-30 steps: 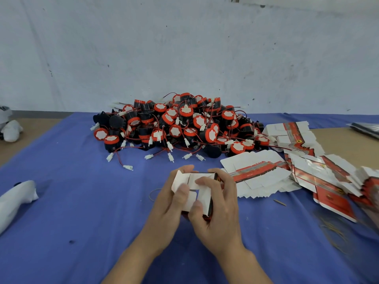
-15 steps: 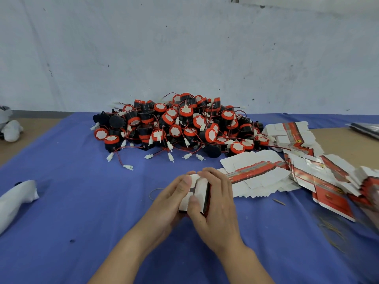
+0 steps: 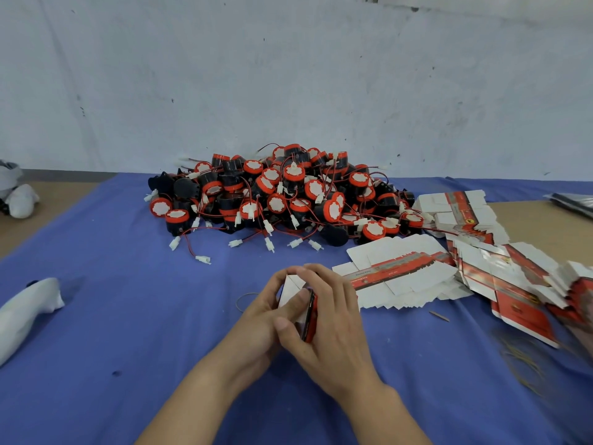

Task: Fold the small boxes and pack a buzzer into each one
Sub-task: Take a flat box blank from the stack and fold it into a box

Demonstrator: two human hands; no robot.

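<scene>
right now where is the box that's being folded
In the head view the small box is centre frame, held between the left hand and right hand, nearer than the buzzer pile and left of the flat box blanks.

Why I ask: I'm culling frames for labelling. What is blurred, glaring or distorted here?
Head view: light soft and even, no glare, shadows faint; buzzer pile sharp; the box held by left hand and right hand reads clearly; flat boxes smear toward the right edge, likely wide-angle stretch.
</scene>
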